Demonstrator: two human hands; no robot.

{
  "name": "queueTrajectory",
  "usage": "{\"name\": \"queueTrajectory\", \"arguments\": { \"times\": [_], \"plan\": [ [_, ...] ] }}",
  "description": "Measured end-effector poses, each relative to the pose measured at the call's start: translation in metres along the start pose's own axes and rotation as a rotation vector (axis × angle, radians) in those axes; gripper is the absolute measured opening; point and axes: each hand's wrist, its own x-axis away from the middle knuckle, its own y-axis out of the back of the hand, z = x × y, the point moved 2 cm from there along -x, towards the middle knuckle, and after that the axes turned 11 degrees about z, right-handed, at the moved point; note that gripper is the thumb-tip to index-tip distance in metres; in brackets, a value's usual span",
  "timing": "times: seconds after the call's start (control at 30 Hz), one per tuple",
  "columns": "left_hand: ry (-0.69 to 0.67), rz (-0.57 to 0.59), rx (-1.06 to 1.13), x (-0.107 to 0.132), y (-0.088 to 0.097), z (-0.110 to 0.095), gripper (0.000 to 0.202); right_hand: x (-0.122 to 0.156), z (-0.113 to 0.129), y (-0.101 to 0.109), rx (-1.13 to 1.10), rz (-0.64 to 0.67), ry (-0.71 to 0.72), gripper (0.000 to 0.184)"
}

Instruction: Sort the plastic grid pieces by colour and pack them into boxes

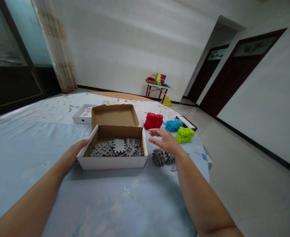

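Observation:
An open cardboard box point(111, 162) sits on the bed in front of me, with several grey interlocking plastic pieces point(119, 147) lying in it. My left hand point(73, 154) rests against the box's left wall, fingers curled on its edge. Just right of the box, my right hand point(165, 141) hovers with fingers stretched out and nothing in it. Below that hand lies a grey block of joined pieces point(161, 157) on the sheet.
Red point(153, 120), blue point(173, 125) and green point(185, 134) blocks of pieces lie beyond my right hand near the bed's edge. A white tray point(82, 115) sits behind the box. The floor drops away on the right; a small table point(157, 89) stands by the far wall.

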Motion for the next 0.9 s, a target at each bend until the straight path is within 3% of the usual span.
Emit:
{"name": "queueTrajectory", "arguments": {
  "times": [0.17, 0.4, 0.67, 0.9],
  "plan": [
    [0.060, -0.009, 0.057, -0.001, 0.000, 0.001, 0.056, 0.031, -0.026, 0.011, 0.108, 0.196, -0.164, 0.070],
    [0.039, -0.063, 0.046, -0.003, 0.000, 0.004, 0.051, 0.047, -0.036, -0.010, 0.356, 0.418, -0.253, 0.089],
    [0.088, -0.033, 0.104, -0.005, 0.002, 0.010, 0.055, 0.048, -0.040, -0.015, 0.412, 0.444, -0.252, 0.076],
    [0.074, -0.029, 0.055, -0.004, 0.001, 0.007, 0.057, 0.047, -0.036, -0.012, 0.401, 0.394, -0.243, 0.077]
  ]
}}
